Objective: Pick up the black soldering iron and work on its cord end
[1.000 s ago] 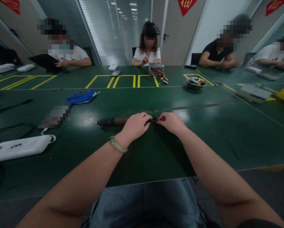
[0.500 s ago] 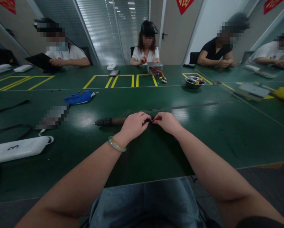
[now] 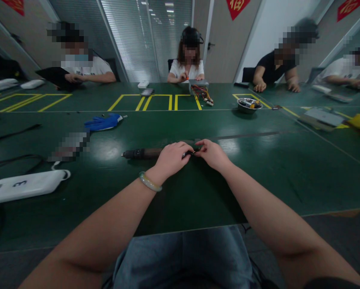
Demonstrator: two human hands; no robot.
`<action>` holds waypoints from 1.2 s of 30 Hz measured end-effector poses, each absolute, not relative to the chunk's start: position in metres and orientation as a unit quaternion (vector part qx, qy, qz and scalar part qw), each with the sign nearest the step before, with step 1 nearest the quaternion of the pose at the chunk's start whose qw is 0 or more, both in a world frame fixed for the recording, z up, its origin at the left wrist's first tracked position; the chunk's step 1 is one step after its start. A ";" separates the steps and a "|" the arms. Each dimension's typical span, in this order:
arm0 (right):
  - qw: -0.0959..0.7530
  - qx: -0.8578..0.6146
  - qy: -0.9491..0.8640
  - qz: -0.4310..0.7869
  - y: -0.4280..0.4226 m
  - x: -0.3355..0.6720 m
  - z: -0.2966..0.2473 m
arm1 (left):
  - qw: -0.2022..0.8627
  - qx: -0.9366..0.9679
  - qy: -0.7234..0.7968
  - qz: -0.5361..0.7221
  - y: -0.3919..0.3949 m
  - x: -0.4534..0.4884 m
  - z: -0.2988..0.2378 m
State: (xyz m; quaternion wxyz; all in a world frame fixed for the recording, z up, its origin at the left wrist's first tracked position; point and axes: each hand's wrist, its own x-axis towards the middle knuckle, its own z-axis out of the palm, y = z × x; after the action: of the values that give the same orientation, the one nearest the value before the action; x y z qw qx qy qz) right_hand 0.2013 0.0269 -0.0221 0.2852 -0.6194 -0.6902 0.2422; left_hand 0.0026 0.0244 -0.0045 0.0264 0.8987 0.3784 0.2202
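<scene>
Rested the dark rod-shaped tool (image 3: 151, 153) on the table (image 3: 192, 204), with its narrow tip to the left. Grasped its rear part in the left hand (image 3: 172, 157), fingers curled over the top, a pale bangle (image 3: 150, 182) around the wrist. Held the right hand (image 3: 215, 155) just beside, fingertips drawn together at the tool's rear end; could not tell whether gripping a part there, too small and dark to make out. Left of the hands, saw a white case (image 3: 26, 187) marked 3 and, farther off, a blue glove (image 3: 103, 122). Beyond to the right, saw a metal bowl (image 3: 248, 109) of small items. Across the table, saw a co-worker (image 3: 195, 68) seated behind a grey box (image 3: 199, 83) trailing coloured wires (image 3: 203, 94).
</scene>
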 end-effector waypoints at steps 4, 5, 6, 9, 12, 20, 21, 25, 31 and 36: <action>0.250 -0.616 -0.709 0.235 0.029 0.200 -0.019 | 0.029 0.897 0.383 0.218 0.023 0.002 -0.004; 0.242 -0.617 -0.712 0.232 0.029 0.200 -0.018 | 0.030 0.897 0.384 0.218 0.023 0.002 -0.004; 0.237 -0.621 -0.712 0.227 0.029 0.199 -0.018 | 0.032 0.896 0.385 0.220 0.023 0.003 -0.005; 0.226 -0.640 -0.706 0.202 0.029 0.197 -0.016 | 0.030 0.888 0.392 0.239 0.021 0.004 -0.006; 0.215 -0.652 -0.702 0.191 0.028 0.194 -0.013 | 0.024 0.877 0.397 0.269 0.018 0.006 -0.003; 0.218 -0.671 -0.680 0.200 0.026 0.189 -0.010 | 0.198 0.951 0.202 0.124 -0.002 0.007 0.010; 0.217 -0.675 -0.678 0.194 0.026 0.189 -0.010 | 0.226 0.953 0.175 0.097 -0.003 0.007 0.008; 0.206 -0.680 -0.684 0.163 0.026 0.184 -0.010 | 0.300 0.936 0.167 0.076 0.003 0.005 0.001; 0.180 -0.704 -0.672 0.141 0.033 0.208 -0.004 | 0.355 0.912 0.190 0.077 0.010 -0.005 0.001; 0.140 -0.789 -0.585 0.125 0.023 0.314 0.002 | 0.370 0.905 0.198 0.074 0.008 -0.009 0.003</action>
State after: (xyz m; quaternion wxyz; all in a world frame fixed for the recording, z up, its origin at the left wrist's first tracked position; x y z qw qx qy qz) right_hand 0.3135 0.0232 0.0023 0.1396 -0.7890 -0.5851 0.1248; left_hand -0.0087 0.0078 0.0031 0.3702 0.9045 0.1982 0.0744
